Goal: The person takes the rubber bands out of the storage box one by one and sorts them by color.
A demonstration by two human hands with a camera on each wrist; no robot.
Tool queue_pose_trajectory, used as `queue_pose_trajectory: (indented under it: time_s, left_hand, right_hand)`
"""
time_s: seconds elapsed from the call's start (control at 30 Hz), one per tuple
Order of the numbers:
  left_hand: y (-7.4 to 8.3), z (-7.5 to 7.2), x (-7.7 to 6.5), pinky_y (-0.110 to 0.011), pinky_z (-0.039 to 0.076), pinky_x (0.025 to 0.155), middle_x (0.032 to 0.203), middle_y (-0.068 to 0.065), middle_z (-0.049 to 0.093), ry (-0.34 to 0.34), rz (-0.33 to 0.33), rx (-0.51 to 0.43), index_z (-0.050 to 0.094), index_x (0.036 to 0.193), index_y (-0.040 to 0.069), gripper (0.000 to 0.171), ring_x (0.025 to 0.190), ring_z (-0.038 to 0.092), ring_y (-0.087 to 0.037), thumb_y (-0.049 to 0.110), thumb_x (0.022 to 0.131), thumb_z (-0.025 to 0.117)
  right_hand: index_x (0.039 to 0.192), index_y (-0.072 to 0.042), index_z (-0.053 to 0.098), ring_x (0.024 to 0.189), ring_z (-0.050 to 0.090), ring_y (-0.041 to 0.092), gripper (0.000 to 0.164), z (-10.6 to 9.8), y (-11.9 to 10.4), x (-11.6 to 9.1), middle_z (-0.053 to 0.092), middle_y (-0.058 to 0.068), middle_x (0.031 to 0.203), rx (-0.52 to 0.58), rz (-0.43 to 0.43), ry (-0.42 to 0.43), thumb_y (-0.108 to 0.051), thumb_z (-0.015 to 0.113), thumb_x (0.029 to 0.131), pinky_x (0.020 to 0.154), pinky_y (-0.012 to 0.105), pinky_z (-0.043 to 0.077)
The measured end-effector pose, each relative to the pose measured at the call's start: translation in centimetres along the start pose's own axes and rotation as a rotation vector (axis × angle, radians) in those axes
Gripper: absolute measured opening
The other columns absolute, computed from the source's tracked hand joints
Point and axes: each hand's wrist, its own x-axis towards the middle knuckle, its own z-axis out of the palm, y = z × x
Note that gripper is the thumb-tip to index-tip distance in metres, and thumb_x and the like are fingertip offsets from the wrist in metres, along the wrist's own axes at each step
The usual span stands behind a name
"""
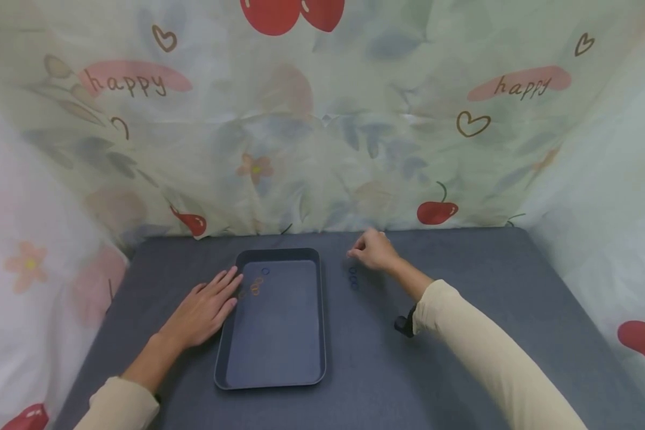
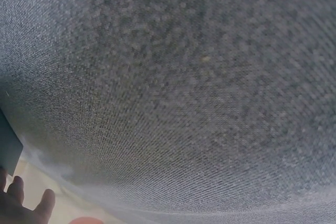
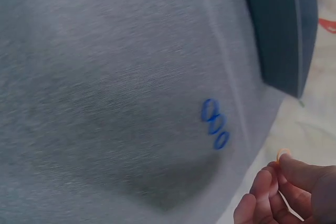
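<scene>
My right hand (image 1: 375,251) is raised over the far part of the table, right of a dark baking tray (image 1: 323,322). Between thumb and forefinger it pinches a small yellow-orange ring (image 3: 284,151). Below that hand, several small blue rings (image 3: 216,123) lie in a short row on the cloth, the neighbours touching or nearly so. My left hand (image 1: 206,307) rests at the tray's left rim, fingers extended with their tips over the edge. Inside the tray, towards its far left, lie several orange rings (image 1: 255,291) and one blue ring (image 1: 266,271).
A dark grey cloth (image 1: 408,382) covers the table. Patterned fabric (image 1: 322,179) hangs along the back edge and both sides. A black strap piece (image 1: 404,325) sticks out at my right wrist.
</scene>
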Motion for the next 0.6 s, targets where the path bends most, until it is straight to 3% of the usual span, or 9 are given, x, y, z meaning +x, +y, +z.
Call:
queue_pose_trajectory:
  time_s: [0.3,0.6]
  left_hand:
    - [-0.1,0.0,0.0,-0.057,0.033,0.102,0.156,-0.013,0.029,-0.001,0.004,0.004,0.038,0.15,0.006,0.052,0.14,0.032,-0.033,0.027,0.103,0.048]
    - [-0.1,0.0,0.0,-0.056,0.034,0.101,0.156,-0.013,0.03,0.006,0.006,0.005,0.039,0.15,0.006,0.052,0.14,0.033,-0.033,0.027,0.103,0.048]
  right_hand:
    - [0.085,-0.004,0.079,0.068,0.062,0.015,0.014,0.6,2.5,-0.6,0.073,0.005,0.085,-0.058,0.016,-0.007,-0.015,0.072,0.09,0.062,0.033,0.048]
    - [0.078,-0.009,0.078,0.06,0.055,0.014,0.017,1.0,3.6,-1.2,0.072,0.002,0.082,-0.114,0.07,-0.041,-0.019,0.072,0.09,0.057,0.031,0.041]
